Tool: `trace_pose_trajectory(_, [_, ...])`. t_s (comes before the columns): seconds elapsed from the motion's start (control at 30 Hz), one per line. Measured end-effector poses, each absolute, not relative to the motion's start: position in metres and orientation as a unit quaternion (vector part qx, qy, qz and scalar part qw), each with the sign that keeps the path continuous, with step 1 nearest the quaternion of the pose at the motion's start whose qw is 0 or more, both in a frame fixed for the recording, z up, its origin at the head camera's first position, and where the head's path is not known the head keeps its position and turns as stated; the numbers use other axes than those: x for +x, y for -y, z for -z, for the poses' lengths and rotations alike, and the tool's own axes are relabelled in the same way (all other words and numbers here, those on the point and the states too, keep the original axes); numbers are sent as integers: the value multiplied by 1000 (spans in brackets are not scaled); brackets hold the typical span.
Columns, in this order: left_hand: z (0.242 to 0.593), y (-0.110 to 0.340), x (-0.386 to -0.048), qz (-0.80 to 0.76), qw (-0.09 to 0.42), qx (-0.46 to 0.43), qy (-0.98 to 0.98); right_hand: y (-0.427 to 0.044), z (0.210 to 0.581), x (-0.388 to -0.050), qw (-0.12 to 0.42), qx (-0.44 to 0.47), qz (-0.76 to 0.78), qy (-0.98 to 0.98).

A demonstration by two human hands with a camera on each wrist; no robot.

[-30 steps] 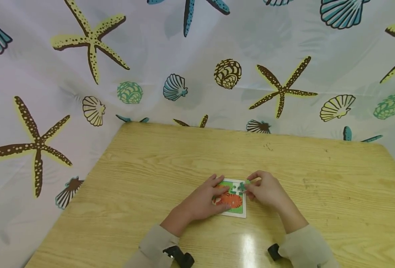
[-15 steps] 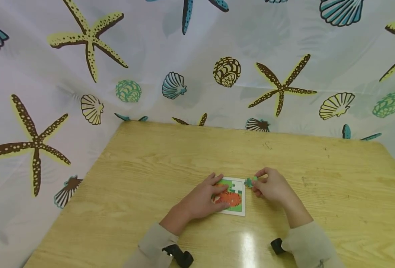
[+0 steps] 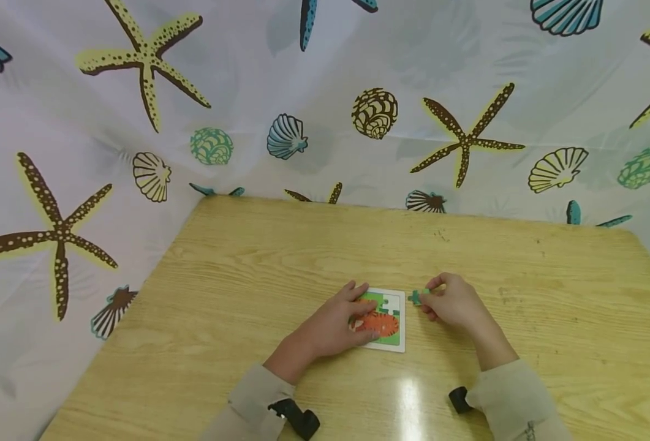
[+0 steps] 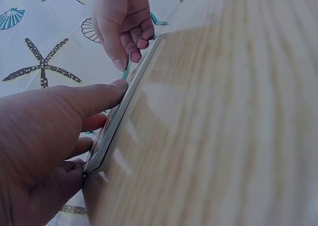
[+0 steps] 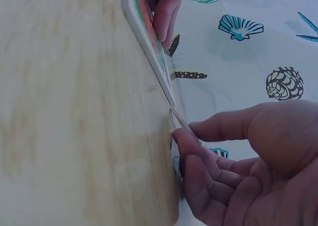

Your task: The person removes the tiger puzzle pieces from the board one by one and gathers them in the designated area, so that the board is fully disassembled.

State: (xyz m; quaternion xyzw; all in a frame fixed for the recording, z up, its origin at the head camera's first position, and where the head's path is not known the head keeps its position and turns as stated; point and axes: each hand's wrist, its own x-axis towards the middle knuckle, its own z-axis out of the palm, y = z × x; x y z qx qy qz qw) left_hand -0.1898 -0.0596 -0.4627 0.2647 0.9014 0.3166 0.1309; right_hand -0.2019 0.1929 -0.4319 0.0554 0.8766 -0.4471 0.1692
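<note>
A small square jigsaw puzzle point(image 3: 394, 339) with a white border lies on the table. It pictures an orange striped animal on green, and a bare white gap shows at its upper right. My left hand point(image 3: 332, 324) rests on the puzzle's left side with fingers spread, holding it down. Just off the upper right edge, my right hand point(image 3: 450, 301) pinches a green puzzle piece point(image 3: 415, 297) between thumb and fingers. In the right wrist view the puzzle piece point(image 5: 183, 122) appears edge-on, close to the board's corner. The left hand covers the puzzle's left part.
Around the puzzle extends a light wooden table point(image 3: 258, 257). A white cloth point(image 3: 325, 153) printed with starfish and shells hangs behind it and along its left side. Black wrist cameras point(image 3: 297, 419) sit on both sleeves.
My right hand has drawn the puzzle piece from above the gap out to the right, beyond the border, leaving the white gap in view. The left hand stays on the puzzle.
</note>
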Motion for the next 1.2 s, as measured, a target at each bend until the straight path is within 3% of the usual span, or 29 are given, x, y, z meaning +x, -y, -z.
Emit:
trace_pose_trajectory(0.53, [460, 55, -190, -316, 128, 267, -901, -204, 438, -207, 141, 61, 405, -901])
trace_pose_trajectory(1.2, [464, 58, -189, -324, 127, 270, -898, -208, 441, -209, 164, 10, 447, -879])
